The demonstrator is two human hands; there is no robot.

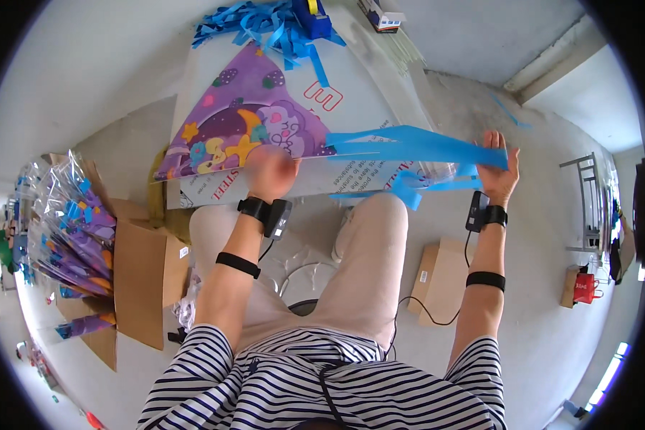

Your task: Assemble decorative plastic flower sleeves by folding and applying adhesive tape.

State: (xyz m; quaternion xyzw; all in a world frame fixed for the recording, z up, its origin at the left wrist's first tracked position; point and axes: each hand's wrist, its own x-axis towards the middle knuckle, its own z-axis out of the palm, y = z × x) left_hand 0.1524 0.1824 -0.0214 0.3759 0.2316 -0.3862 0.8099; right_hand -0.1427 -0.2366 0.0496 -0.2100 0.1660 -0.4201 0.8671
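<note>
A purple triangular kite point(218, 115) with cartoon moon, stars and a pale character lies on a white printed board in front of me. My left hand point(271, 173) is at the kite's near edge; a blur smears its fingers, so its grip does not show. From the kite's right corner, blue streamers point(416, 143) stretch out to the right. They lie across my right hand point(496, 165), which holds their ends beyond the board's side, fingers extended and thumb raised. More blue strips point(406, 195) hang loosely at the board's near edge.
On the board's point(369, 107) far side are a pile of blue strips point(254, 25) and a blue tape dispenser point(312, 20). A small box point(381, 16) stands beyond. At left, a cardboard box point(147, 276) adjoins many bagged kites point(75, 222). Another carton point(443, 279) lies by my right leg.
</note>
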